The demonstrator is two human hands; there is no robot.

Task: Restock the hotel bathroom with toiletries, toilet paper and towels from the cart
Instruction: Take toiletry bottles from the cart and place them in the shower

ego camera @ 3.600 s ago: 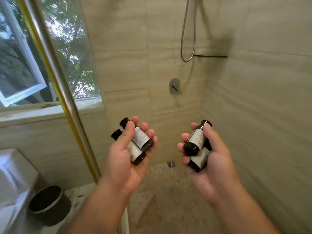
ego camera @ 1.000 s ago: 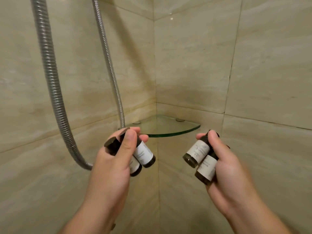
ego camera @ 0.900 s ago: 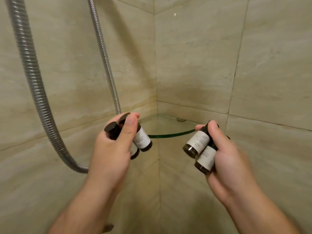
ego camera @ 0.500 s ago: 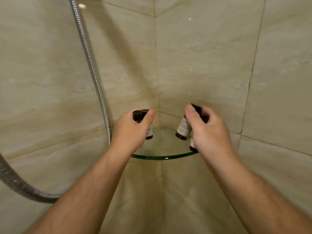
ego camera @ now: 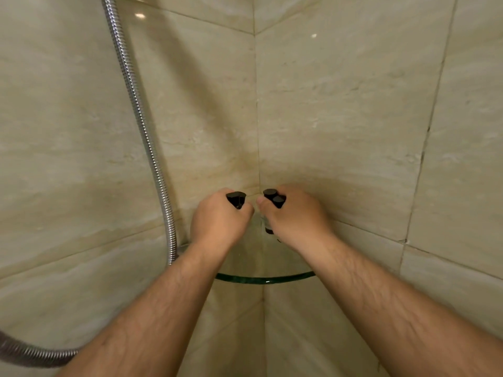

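Gripping a pair of bottles [ego camera: 236, 198] in left hand [ego camera: 217, 224], second pair [ego camera: 273, 197] in right hand [ego camera: 294, 219], upright over glass shelf [ego camera: 264, 279]. May topple and roll off smooth glass if released unevenly.

Black caps [ego camera: 236, 196] top the bottles, the glass shelf [ego camera: 265, 280] shows a dark green edge, the shower hose [ego camera: 136, 104] is ribbed silver, and the wall tiles [ego camera: 340, 104] are veined beige.
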